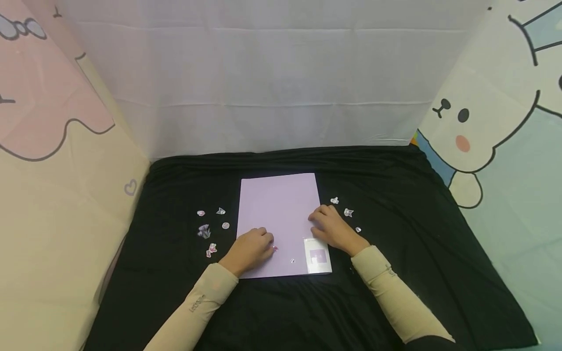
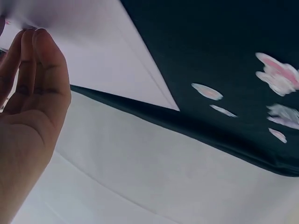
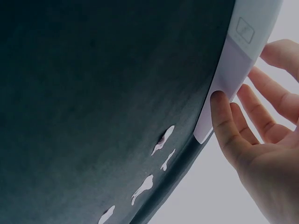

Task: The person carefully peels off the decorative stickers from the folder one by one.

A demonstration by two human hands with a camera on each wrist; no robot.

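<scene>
A pale purple rectangular book or folder (image 1: 276,204) lies flat, with a white label (image 1: 309,265) at its lower right corner. My left hand (image 1: 252,251) rests on its lower left part, fingertips touching the cover beside a small pink sticker-like piece (image 1: 275,248). In the left wrist view, the left fingers (image 2: 51,56) lie close together and fairly straight against the cover. A tiny white piece (image 1: 292,261) lies on the cover near the label. My right hand (image 1: 335,226) rests on the right edge, its fingers (image 3: 226,121) loosely spread.
Several small cut-out pieces lie left of the book, including a purple one (image 1: 204,231) and a pink one (image 1: 211,250). More pale cut-outs, such as a white one (image 1: 348,212), lie to the right. A black cloth (image 1: 395,195) covers the table, with fabric walls (image 1: 281,73) around it.
</scene>
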